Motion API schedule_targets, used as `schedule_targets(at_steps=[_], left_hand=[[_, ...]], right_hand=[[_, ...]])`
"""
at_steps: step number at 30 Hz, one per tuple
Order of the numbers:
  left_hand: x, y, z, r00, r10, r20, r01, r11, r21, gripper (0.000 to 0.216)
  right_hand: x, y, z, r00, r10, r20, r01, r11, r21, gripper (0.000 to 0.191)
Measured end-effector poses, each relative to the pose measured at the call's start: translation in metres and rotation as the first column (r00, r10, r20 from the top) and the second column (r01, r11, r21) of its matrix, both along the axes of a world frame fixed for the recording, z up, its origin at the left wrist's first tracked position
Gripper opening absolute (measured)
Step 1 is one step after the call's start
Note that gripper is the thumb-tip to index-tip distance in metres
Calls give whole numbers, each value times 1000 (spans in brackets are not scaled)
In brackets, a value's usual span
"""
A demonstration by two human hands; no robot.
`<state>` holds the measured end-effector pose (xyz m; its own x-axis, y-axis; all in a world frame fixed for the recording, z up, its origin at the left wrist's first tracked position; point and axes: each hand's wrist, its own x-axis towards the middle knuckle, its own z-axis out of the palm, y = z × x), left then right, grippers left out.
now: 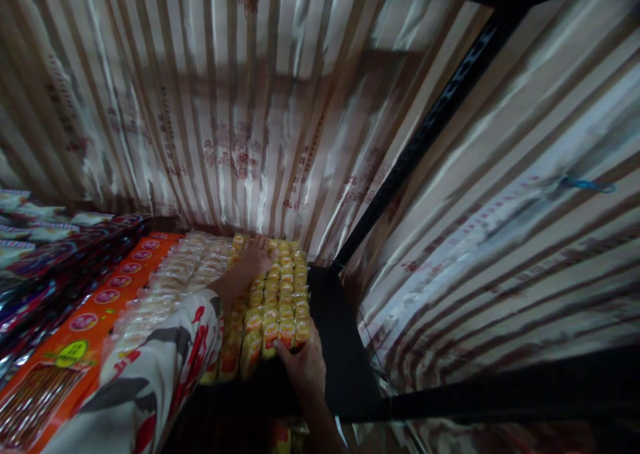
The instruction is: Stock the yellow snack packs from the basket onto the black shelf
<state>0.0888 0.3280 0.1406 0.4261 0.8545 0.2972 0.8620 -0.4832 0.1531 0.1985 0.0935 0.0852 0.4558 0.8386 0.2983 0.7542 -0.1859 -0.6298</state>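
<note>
Small yellow wrapped snack packets stand in tight rows on a black shelf. My left hand reaches over the rows to their far end. Its fingers look stretched out and lie on the tops of the packets at the back. My right hand is at the near right corner of the rows. Its thumb presses on the front of a yellow packet with red print, and its fingers curl along the right side of the block. Blur hides the fine detail of the fingertips.
Left of the yellow rows lie clear-wrapped pale packets, a long orange box and dark shiny packets. The black shelf shows at right, with a slanted metal post beside it. Wrinkled striped sheeting hangs behind.
</note>
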Motion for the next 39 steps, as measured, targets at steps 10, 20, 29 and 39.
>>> schedule_targets(at_steps=[10, 20, 29, 39], left_hand=[[-12, -6, 35, 999, 8, 45, -5, 998, -62, 40], [-50, -218, 20, 972, -131, 194, 81, 965, 249, 50], [-70, -300, -62, 987, -104, 121, 77, 975, 210, 65], [-54, -292, -53, 995, 28, 100, -47, 978, 203, 69]], right_hand=[[-3, 0, 8, 1000, -3, -22, 2, 999, -46, 84], [-6, 0, 13, 1000, 5, -1, -5, 1000, -16, 79], [-9, 0, 22, 999, -9, -36, 6, 997, -72, 78], [-9, -1, 25, 998, 7, -62, -11, 998, -63, 78]])
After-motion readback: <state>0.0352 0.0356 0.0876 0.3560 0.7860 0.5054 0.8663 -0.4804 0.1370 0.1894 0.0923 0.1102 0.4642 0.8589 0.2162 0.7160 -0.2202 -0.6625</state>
